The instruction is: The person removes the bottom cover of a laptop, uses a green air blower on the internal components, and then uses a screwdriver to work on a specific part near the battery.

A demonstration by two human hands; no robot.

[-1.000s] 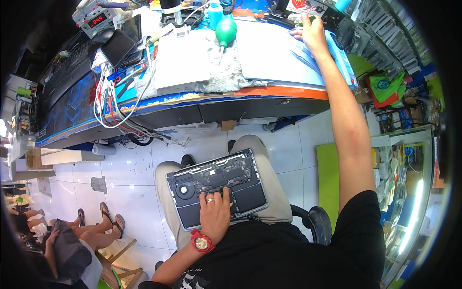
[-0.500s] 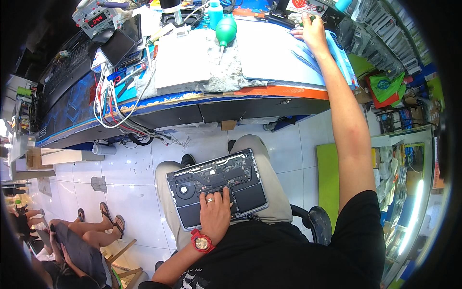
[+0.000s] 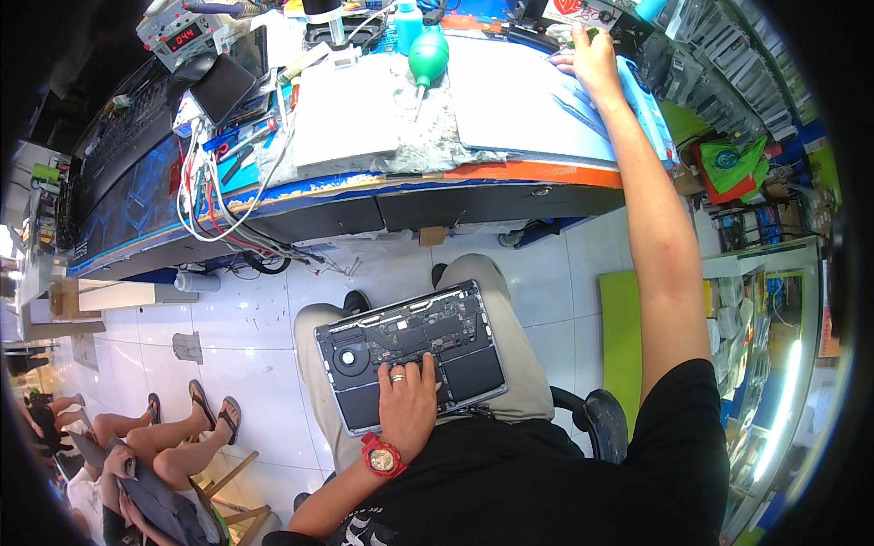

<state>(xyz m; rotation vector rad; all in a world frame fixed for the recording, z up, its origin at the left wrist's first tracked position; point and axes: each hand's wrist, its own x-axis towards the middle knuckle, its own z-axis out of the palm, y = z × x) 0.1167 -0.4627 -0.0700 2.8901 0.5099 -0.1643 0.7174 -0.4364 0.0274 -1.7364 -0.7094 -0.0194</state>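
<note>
An opened-up laptop (image 3: 428, 334) rests across my lap, its inner side facing up. Its round fan (image 3: 348, 358), dark circuit board and black battery cells are exposed. My left hand (image 3: 409, 400), with a ring and a red watch at the wrist, lies flat on the battery area, fingers stretched toward the board. Far off on the workbench, my right hand (image 3: 594, 64) reaches over the right end. Its fingers are closed near a small green thing, and what they hold is too small to name. A blue tray (image 3: 645, 105) lies beside that wrist.
The workbench (image 3: 537, 173) bears a green blower bulb (image 3: 428, 59), a blue bottle (image 3: 407, 27), a phone (image 3: 223, 89) and a red-digit power supply (image 3: 182, 36). Cables (image 3: 214, 196) hang off its front edge. Seated people (image 3: 173, 455) are at lower left; a glass cabinet (image 3: 765, 337) stands right.
Both my hands and the laptop stay practically in place. At lower left, a seated person's arms and legs have shifted.
</note>
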